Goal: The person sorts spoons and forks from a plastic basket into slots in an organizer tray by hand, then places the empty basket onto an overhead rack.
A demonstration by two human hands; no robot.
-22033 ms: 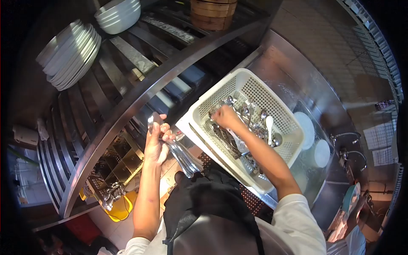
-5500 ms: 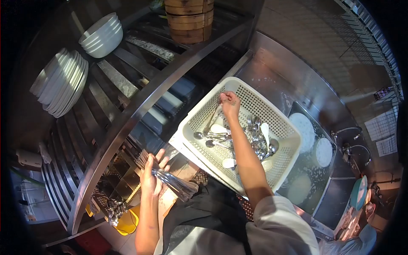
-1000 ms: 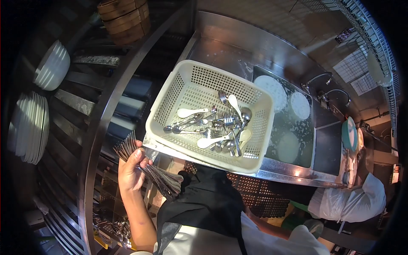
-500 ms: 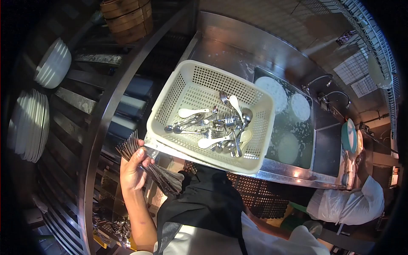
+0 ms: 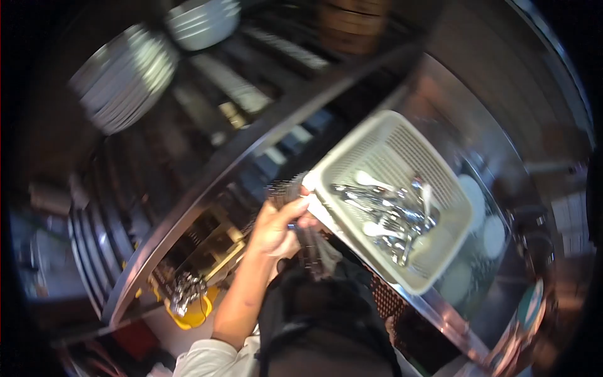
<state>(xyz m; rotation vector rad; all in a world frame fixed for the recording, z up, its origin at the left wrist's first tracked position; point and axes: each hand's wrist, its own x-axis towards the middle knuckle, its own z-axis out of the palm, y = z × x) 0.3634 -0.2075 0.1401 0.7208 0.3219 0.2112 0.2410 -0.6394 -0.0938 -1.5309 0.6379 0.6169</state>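
The whole view is blurred by motion. My left hand (image 5: pixel 276 229) is closed around a bundle of forks (image 5: pixel 311 251), just left of a cream perforated basket (image 5: pixel 402 141). Tines show above the fist and the handles point down toward the black apron. Inside the basket lies a loose pile of metal cutlery (image 5: pixel 392 213), with a white spoon (image 5: pixel 370 180) and other white spoons among it. My right hand is out of sight; only a small patch of skin shows low beside the apron.
A slatted metal shelf carries stacked plates (image 5: pixel 129 81), bowls (image 5: pixel 204 25) and a wooden steamer (image 5: pixel 355 25). Below it are a compartmented rack (image 5: pixel 210 245), a cutlery cluster (image 5: pixel 187 292) and a yellow container (image 5: pixel 198 313). White round dishes (image 5: pixel 493 237) lie in the sink beyond the basket.
The view has turned, shifting the basket right and bringing the rack and yellow container further into sight. My left hand still holds the forks. The basket held more cutlery in the oldest frame.
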